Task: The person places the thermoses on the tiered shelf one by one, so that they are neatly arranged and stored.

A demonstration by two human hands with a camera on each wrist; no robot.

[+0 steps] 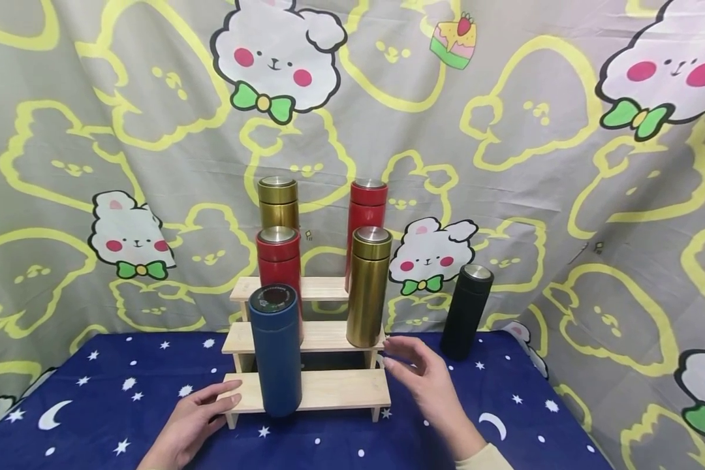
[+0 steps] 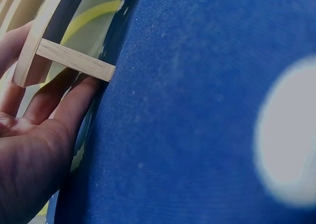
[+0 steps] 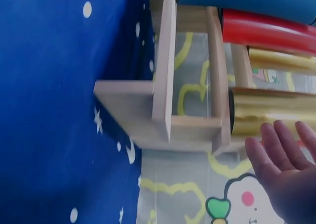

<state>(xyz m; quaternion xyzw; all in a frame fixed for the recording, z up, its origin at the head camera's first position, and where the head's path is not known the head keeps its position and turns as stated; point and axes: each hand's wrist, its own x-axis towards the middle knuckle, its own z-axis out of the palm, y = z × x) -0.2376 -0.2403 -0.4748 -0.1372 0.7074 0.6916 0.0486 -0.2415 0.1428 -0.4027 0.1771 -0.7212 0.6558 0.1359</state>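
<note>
A three-step wooden stand (image 1: 343, 391) carries several insulated flasks. My left hand (image 1: 190, 421) grips the left end of its bottom step; in the left wrist view, fingers (image 2: 74, 103) lie under the board beside the leg, and another is over it. A blue flask (image 1: 277, 359) with a dark lid stands upright on that step. Beside the right end of the middle step is my right hand (image 1: 425, 385), fingers spread and holding nothing. Its fingertips come close to the gold flask (image 1: 367, 300) there. A red flask (image 1: 279, 258) stands at that step's left, partly hidden by the blue one.
On the top step stand another gold flask (image 1: 279, 202) at left and another red flask (image 1: 367, 199) at right. A black flask (image 1: 467, 313) stands on the blue star-patterned cloth (image 1: 170, 352), right of the stand. Behind hangs a patterned grey curtain (image 1: 388, 130).
</note>
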